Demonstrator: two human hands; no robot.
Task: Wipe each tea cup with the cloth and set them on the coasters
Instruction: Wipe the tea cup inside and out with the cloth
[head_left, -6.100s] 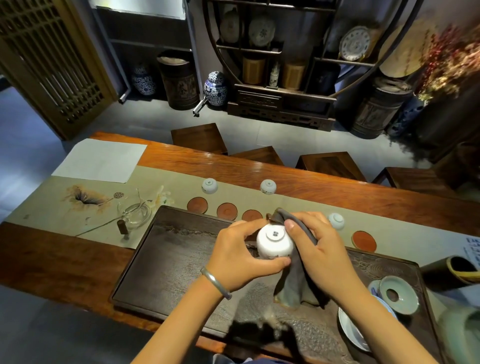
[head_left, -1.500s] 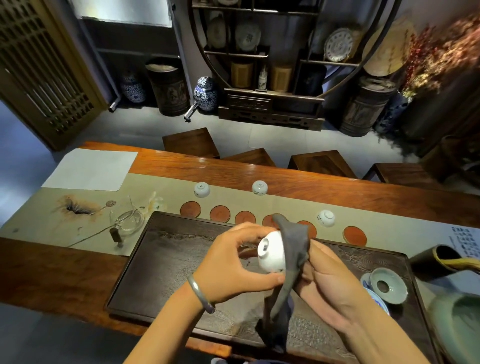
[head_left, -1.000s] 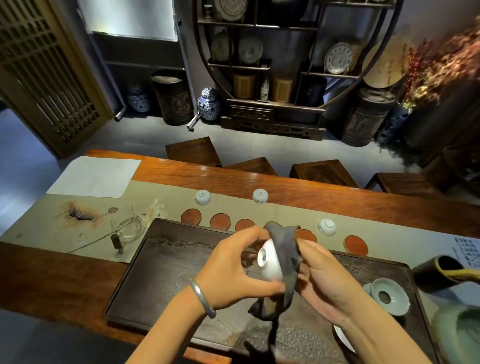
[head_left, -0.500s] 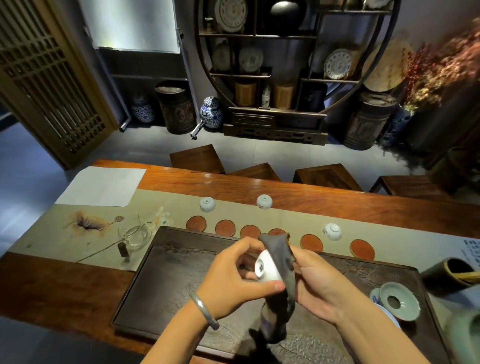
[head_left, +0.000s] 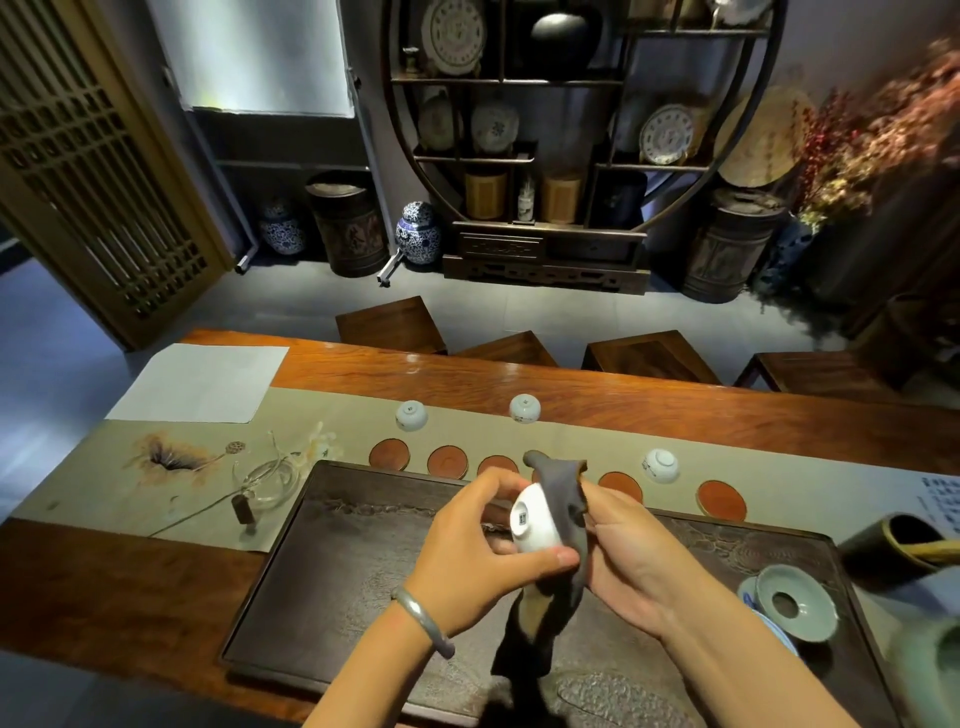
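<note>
I see the long wooden desk (head_left: 649, 410) with a pale runner (head_left: 337, 431) along it and a dark tray (head_left: 337, 561) at its near edge. Above the tray's middle, my left hand (head_left: 467, 561) pinches a white cup (head_left: 532, 525) tipped on its side, thumb and fingers curled round it. My right hand (head_left: 628, 561) grips the grey cloth (head_left: 561, 519) against the cup's mouth. Round coasters (head_left: 448, 461) line the runner just beyond the tray's far edge; three upturned cups (head_left: 660, 466) sit near them.

Cup (head_left: 532, 525) mouth hidden behind cloth (head_left: 563, 512)
</note>
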